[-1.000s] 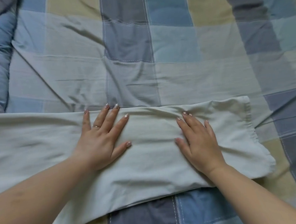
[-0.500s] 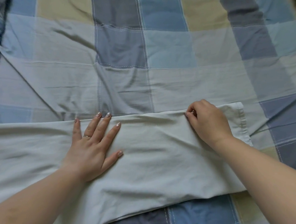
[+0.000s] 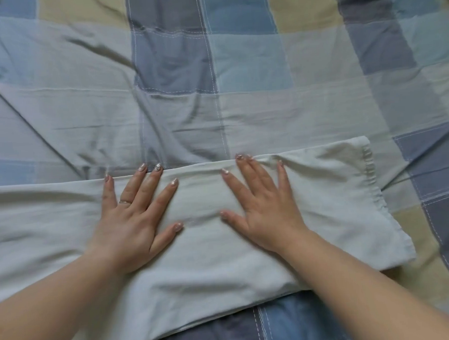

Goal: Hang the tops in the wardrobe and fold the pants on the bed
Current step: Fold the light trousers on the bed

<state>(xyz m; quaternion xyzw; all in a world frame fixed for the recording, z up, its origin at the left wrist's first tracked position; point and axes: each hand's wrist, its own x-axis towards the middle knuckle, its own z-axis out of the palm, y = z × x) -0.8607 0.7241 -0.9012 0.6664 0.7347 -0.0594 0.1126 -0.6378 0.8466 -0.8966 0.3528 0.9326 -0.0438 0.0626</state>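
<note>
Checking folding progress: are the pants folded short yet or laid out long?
Laid out long: the pants run flat off the left edge, hem at right.

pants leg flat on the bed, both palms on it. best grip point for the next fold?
Probably the hemmed cuff at the right end of the pants: it is the free end, lying flat and clear of both hands. Come from the right with the right hand, pinching the hem's corners, while the left hand pins the middle.
</note>
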